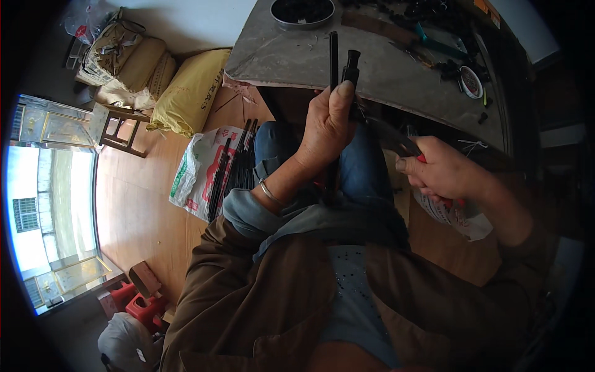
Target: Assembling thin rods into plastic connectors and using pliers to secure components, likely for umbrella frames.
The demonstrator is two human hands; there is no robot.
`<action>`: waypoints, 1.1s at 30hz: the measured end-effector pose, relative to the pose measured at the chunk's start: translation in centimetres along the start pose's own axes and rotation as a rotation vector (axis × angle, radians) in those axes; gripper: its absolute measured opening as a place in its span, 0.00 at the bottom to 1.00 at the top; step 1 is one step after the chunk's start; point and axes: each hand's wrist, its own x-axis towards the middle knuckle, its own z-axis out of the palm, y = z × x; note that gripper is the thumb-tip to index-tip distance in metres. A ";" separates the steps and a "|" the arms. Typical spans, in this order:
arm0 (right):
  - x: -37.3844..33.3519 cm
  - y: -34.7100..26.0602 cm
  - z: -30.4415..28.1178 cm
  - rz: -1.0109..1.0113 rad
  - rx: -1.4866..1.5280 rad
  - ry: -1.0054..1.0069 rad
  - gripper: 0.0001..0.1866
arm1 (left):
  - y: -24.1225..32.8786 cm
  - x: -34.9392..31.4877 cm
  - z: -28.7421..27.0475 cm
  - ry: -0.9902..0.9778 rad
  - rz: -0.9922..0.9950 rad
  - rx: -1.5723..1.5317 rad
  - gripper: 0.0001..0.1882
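Grey counter [279, 53] ahead; wood-toned floor [142, 198]; yellow sack [193, 90] to the left. Left grip [328, 121]: closed around black rods [334, 59] at the counter's near edge, long axis running up the view, tips pointing forward. Right grip [443, 167]: closed on a red-handled tool [404, 145].

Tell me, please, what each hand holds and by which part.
Left hand: black rods, below their upper ends; right hand: a tool, by its red handles.

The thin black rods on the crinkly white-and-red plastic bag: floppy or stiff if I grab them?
The thin black rods look straight, so they're probably stiff. Some lie fanned apart, so a few might slip from your grip.
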 end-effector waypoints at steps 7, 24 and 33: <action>1.5 3.2 1.3 -0.399 -0.354 0.519 0.13 | 0.4 0.1 -0.5 -0.028 -0.079 -0.076 0.32; 0.6 1.2 -2.4 -0.681 -0.976 0.928 0.20 | 0.2 0.1 0.4 0.028 0.013 -0.061 0.24; 0.7 0.8 -1.5 -0.684 -1.081 0.973 0.20 | -0.1 0.3 0.6 0.079 0.026 -0.010 0.23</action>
